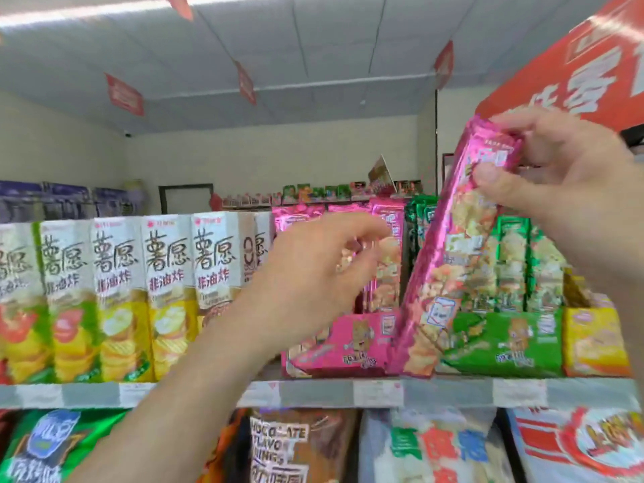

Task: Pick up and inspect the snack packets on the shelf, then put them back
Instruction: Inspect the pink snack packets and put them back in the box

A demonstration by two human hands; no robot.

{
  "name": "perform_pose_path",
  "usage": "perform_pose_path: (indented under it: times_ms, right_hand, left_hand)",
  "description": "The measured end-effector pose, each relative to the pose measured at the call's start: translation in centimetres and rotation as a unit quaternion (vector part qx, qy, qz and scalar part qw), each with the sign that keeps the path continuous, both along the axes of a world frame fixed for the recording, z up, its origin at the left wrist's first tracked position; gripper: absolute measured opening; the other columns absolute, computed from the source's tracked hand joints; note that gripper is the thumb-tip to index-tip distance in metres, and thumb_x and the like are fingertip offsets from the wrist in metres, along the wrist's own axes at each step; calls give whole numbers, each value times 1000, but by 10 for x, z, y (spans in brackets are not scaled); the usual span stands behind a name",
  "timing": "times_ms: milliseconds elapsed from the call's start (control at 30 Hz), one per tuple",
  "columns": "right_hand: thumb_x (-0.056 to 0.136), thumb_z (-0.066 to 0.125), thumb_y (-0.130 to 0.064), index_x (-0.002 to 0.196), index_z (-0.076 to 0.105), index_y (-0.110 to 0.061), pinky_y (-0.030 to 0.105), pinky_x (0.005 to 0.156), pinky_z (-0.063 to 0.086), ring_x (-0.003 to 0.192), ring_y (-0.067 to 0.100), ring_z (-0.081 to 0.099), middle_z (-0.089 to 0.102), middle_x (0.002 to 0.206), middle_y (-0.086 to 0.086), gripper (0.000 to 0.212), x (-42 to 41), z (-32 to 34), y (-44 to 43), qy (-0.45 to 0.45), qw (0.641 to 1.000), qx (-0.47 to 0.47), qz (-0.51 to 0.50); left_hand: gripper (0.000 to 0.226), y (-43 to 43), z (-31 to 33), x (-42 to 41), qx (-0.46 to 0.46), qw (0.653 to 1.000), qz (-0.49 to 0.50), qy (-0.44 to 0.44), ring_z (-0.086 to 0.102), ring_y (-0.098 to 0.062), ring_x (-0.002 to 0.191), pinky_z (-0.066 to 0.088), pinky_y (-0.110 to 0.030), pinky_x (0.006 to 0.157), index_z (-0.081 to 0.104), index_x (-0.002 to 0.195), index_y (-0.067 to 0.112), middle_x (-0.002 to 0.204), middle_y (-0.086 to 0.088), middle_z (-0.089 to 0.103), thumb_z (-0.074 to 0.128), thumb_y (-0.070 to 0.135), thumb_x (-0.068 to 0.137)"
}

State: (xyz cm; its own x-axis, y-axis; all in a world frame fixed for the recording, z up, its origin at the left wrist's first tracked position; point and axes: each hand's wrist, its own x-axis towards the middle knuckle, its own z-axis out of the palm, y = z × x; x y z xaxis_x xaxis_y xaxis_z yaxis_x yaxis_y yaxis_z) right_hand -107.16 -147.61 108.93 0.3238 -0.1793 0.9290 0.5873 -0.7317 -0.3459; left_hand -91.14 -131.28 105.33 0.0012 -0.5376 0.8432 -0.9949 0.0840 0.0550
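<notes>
**Holding a pink snack packet up at the shelf**

The person's right hand (557,176) pinches the top end of a long pink packet (449,259) between thumb and fingertips. The packet is narrow and glossy. It has a crimped magenta edge, a pale label near the top and a picture of knobbly golden snack pieces down its length. It leans to the right, with its lower end down at the front of the shelf (313,392), where the pink box (348,346) meets the green box (505,339). From here I can't tell whether that end touches either box.

The left hand (313,273) is well apart from the right, raised in front of the other pink packets (386,252) standing upright in the pink box. Its fingers curl towards them, but the blur hides whether they grip or only touch one.

Green packets (512,259) of the same shape stand in the green box, with a yellow box (592,339) just beside it. To the left runs a row of tall white chip boxes (115,291). Larger bags (435,447) fill the shelf below, and a red sign (575,64) hangs overhead on the right.
</notes>
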Motion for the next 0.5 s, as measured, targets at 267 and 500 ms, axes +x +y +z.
perform_pose_path:
  times_ms: [267,500]
  right_hand:
    - [88,59,-10,102,49,-28,34,78,57,87,14,57,55,91,-8,25,34,44,9,-114,984,-91,-103]
    - [86,66,-19,103,53,-23,36,71,46,76,13,56,55,83,-14,21,89,44,9,106,951,-205,-209]
  left_hand:
    - [37,-42,95,64,142,974,167,-54,63,-12,99,42,-13,79,71,111,25,107,8,71,49,4,89]
    - [17,-58,99,82,213,960,169,-61,54,-7,67,37,-7,56,61,78,30,71,16,57,60,17,88]
